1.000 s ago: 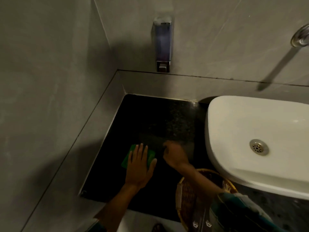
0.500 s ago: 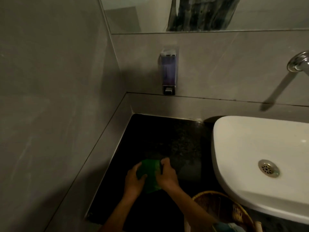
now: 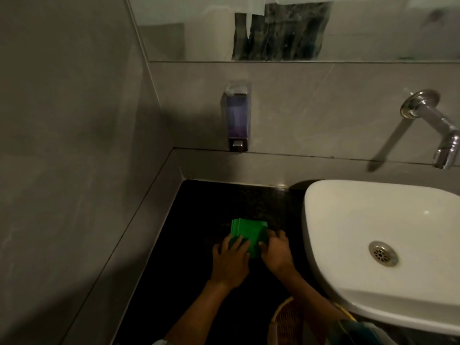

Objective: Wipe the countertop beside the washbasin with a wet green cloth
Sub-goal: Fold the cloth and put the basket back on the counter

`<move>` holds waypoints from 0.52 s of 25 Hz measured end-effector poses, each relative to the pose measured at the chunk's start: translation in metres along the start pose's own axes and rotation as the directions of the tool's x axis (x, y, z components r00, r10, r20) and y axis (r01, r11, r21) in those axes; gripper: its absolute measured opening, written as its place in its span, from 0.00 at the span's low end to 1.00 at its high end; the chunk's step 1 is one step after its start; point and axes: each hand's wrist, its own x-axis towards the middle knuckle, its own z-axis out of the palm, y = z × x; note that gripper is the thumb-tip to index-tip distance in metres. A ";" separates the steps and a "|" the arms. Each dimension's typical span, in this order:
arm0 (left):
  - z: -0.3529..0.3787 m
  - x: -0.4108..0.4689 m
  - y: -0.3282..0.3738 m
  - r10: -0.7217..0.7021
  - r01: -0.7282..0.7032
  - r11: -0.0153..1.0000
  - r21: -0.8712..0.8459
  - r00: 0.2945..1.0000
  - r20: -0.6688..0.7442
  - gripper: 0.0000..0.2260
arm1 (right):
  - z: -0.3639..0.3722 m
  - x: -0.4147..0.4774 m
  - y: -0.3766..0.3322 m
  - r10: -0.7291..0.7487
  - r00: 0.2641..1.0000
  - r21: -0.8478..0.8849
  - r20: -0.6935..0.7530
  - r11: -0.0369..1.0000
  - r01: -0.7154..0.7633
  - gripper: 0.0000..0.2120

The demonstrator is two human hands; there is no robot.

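Folded green cloth [image 3: 249, 232] lies on dark countertop [image 3: 199, 220] just left of white washbasin [image 3: 373, 220] — left hand [image 3: 230, 261] w/ fingers spread flat on its near-left edge, right hand [image 3: 275, 252] pinching its right edge — soap dispenser [image 3: 237, 115] on wall behind.

**One head-worn view, looking down into the corner**

A single wide-angle camera sits on the person's head, tilted forward and down. It faces the wall at 12 o'clock, where the mirror [image 3: 298, 28] and soap dispenser [image 3: 237, 115] hang. The dark countertop [image 3: 199, 207] lies close below at 6 o'clock, the washbasin [image 3: 373, 220] at 3 o'clock, the side wall at 9 o'clock. No second view shares the scene.
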 end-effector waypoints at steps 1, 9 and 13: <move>-0.002 -0.008 0.002 0.012 -0.011 1.000 0.022 1.000 -0.012 0.20 | -0.002 -0.014 0.002 -0.038 0.999 0.015 0.000 0.999 0.038 0.21; 0.011 -0.128 0.027 0.047 -0.028 0.917 -0.399 0.998 0.038 0.14 | -0.058 -0.170 0.100 -0.036 0.998 -0.156 -0.044 0.987 0.029 0.16; 0.015 -0.149 0.046 -0.027 0.081 0.883 -0.462 0.992 0.123 0.20 | -0.076 -0.206 0.137 0.167 0.983 -0.357 -0.080 0.915 -0.185 0.10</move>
